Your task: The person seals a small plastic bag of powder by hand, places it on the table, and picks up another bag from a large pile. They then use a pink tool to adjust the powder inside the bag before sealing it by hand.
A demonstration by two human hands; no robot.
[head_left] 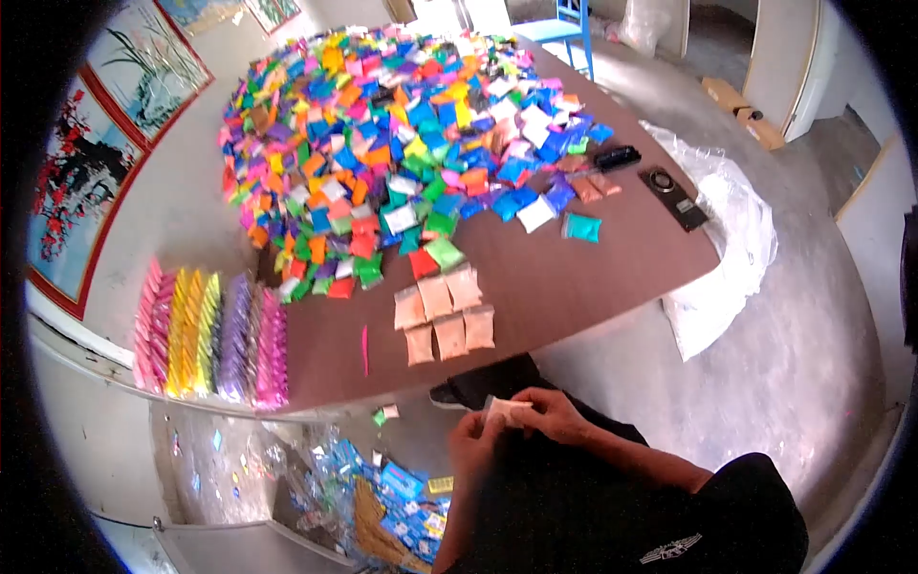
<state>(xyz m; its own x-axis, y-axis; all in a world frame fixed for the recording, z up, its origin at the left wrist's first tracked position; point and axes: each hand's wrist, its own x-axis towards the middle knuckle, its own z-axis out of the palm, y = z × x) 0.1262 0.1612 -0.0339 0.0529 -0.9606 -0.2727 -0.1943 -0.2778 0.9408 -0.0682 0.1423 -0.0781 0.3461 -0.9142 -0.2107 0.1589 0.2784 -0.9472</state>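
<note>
Over my lap, in front of the table's near edge, my left hand (469, 438) and my right hand (552, 415) pinch a small clear packet (508, 411) with peach-coloured contents between them. Fingers of both hands are closed on its two ends. On the brown table (564, 297) just beyond, several similar peach packets (449, 335) lie flat in two neat rows. A thin pink stick (364, 350) rests to their left.
A large heap of multicoloured packets (382, 134) covers the table's far part. Rows of stacked packets (212, 335) line its left end. A black device with a round dial (674, 198) lies at right, near a white plastic bag (727, 230). Litter (402, 512) covers the floor below.
</note>
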